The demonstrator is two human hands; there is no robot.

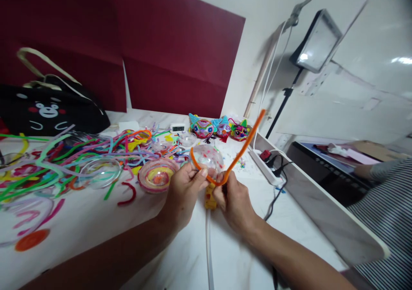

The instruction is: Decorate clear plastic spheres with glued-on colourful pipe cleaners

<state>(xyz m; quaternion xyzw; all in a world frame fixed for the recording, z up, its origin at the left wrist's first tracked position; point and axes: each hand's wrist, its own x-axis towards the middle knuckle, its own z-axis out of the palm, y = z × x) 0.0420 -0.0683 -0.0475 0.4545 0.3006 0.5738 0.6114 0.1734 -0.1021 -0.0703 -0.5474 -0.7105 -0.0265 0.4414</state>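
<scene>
My left hand (pixel 185 191) is closed, its thumb and fingers pinching the rim of a clear plastic dome (pixel 210 154) with small red specks on it. An orange pipe cleaner (pixel 245 146) bends in a U along the front of the dome, passing by my left fingertips. Its long free end points up to the right. My right hand (pixel 236 202) is closed around the pipe cleaner at the right of the dome; its fingertips are partly hidden. Beneath and between my hands lies a yellow object (pixel 210 197) with a white cord, its kind unclear.
Loose colourful pipe cleaners (pixel 64 161) pile up on the left, with a clear dome (pixel 101 172) among them. A dome lined in coloured rings (pixel 157 175) sits beside my left hand. Decorated animal heads (pixel 203 126) stand behind. A power strip (pixel 265 166) lies right; a person in stripes (pixel 386 212) is beyond.
</scene>
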